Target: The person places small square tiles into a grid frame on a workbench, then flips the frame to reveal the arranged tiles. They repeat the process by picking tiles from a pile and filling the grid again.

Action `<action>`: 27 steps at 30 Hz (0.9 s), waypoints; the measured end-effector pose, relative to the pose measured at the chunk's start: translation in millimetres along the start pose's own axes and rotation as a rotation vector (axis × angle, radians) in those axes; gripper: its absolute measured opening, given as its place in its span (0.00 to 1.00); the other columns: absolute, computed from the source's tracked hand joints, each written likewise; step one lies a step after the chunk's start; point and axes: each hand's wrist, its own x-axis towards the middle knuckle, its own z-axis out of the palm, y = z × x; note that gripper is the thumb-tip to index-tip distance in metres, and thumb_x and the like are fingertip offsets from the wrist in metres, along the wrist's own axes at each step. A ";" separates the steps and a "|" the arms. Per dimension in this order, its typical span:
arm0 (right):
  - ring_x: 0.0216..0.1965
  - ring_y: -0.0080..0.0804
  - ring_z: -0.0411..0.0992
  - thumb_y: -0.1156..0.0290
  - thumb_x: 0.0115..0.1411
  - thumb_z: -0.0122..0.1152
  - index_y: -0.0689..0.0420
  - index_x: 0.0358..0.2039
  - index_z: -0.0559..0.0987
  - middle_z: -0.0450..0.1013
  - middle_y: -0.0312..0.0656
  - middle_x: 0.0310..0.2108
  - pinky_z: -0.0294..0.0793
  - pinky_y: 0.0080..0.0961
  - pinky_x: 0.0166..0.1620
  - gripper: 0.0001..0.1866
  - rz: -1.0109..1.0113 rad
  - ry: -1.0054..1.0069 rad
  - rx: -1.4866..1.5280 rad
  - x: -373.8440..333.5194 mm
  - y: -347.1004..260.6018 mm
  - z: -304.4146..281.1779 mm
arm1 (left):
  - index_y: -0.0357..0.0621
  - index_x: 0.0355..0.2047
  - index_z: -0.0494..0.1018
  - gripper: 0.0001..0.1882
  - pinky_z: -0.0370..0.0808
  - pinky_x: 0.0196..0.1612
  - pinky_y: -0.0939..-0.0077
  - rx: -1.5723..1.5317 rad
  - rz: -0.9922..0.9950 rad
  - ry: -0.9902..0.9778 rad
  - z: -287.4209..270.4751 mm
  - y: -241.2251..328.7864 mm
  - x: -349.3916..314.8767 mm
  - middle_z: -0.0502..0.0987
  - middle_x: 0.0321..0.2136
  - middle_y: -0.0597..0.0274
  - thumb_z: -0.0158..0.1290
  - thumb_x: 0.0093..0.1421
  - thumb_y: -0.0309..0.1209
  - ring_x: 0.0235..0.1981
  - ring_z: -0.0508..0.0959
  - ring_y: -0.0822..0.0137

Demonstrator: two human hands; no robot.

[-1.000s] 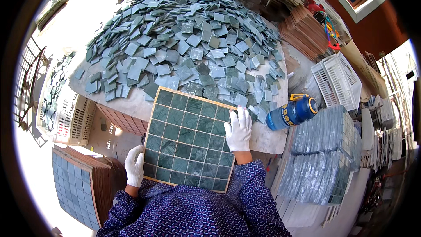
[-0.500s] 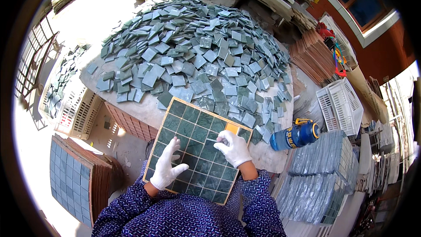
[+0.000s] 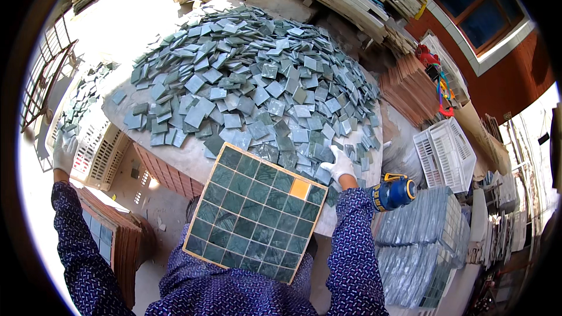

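A square wooden tray (image 3: pixel 218 261) lies tilted on my lap, filled with rows of dark green stone tiles (image 3: pixel 247 194). One cell near its upper right corner is bare and shows an orange base (image 3: pixel 300 188). My right hand (image 3: pixel 341 167), in a white glove, is at the lower right edge of the big heap of loose tiles (image 3: pixel 257 76), its thumb and fingers apart. Far to the left, my gloved left hand (image 3: pixel 64 153) is beside a white plastic crate (image 3: pixel 100 152), fingers spread. I see nothing held in either hand.
A blue bottle (image 3: pixel 393 193) stands right of my right forearm. Plastic-wrapped tile stacks (image 3: pixel 413 246) are at the right, with a white basket (image 3: pixel 446 155) behind. Brown-backed tile sheets (image 3: pixel 120 222) are stacked at lower left. Loose tile pieces (image 3: pixel 79 102) lie at far left.
Both hands have left the tray: the left moved far out to the left, the right moved up and right to the heap. The tray now lies unheld on my lap.
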 end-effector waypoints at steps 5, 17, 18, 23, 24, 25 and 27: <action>0.51 0.50 0.69 0.62 0.56 0.61 0.53 0.53 0.71 0.73 0.51 0.48 0.67 0.35 0.54 0.25 0.070 -0.128 0.012 1.6 18.7 -15.9 | 0.36 0.64 0.51 0.29 0.69 0.58 0.76 -0.211 -0.087 -0.002 57.5 8.4 -38.6 0.65 0.57 0.48 0.47 0.64 0.25 0.57 0.69 0.58; 0.26 0.27 0.72 0.70 0.55 0.60 0.55 0.38 0.79 0.75 0.38 0.31 0.72 0.23 0.33 0.10 0.056 -0.178 0.461 -74.7 -28.5 -2.1 | 0.40 0.48 0.69 0.14 0.73 0.35 0.79 -0.989 -0.972 -0.015 239.5 125.6 -278.0 0.73 0.37 0.60 0.48 0.65 0.33 0.35 0.75 0.69; 0.27 0.30 0.73 0.70 0.54 0.61 0.55 0.38 0.79 0.75 0.40 0.33 0.72 0.24 0.35 0.11 -0.009 -0.144 0.393 -75.9 -30.8 2.0 | 0.40 0.48 0.68 0.14 0.73 0.34 0.79 -1.009 -0.953 -0.040 240.3 127.3 -278.4 0.73 0.36 0.61 0.48 0.65 0.33 0.35 0.75 0.69; 0.38 0.40 0.73 0.69 0.50 0.65 0.52 0.43 0.78 0.71 0.44 0.45 0.73 0.33 0.43 0.18 -0.129 -0.028 0.186 -90.3 -42.1 17.9 | 0.39 0.50 0.67 0.15 0.74 0.35 0.78 -1.029 -0.660 -0.245 236.5 111.7 -268.5 0.74 0.38 0.60 0.43 0.68 0.35 0.36 0.75 0.69; 0.39 0.42 0.73 0.68 0.50 0.65 0.52 0.43 0.78 0.70 0.45 0.45 0.73 0.35 0.44 0.18 -0.155 0.042 0.144 -94.6 -41.4 22.7 | 0.39 0.50 0.66 0.15 0.74 0.35 0.78 -1.020 -0.682 -0.210 239.4 117.4 -266.8 0.74 0.38 0.60 0.42 0.68 0.35 0.36 0.75 0.69; 0.40 0.44 0.73 0.67 0.50 0.66 0.53 0.43 0.77 0.69 0.45 0.45 0.73 0.36 0.45 0.18 -0.153 0.052 0.093 -98.0 -39.8 25.7 | 0.39 0.50 0.66 0.16 0.74 0.35 0.78 -1.010 -0.703 -0.174 243.9 124.5 -266.6 0.74 0.39 0.60 0.42 0.69 0.35 0.36 0.76 0.69; 0.42 0.46 0.72 0.66 0.51 0.66 0.54 0.43 0.76 0.69 0.45 0.45 0.73 0.39 0.46 0.19 -0.149 0.057 -0.008 -106.3 -41.9 30.1 | 0.38 0.51 0.66 0.16 0.74 0.35 0.77 -1.008 -0.718 -0.172 249.4 130.1 -271.5 0.74 0.38 0.60 0.41 0.69 0.35 0.35 0.76 0.69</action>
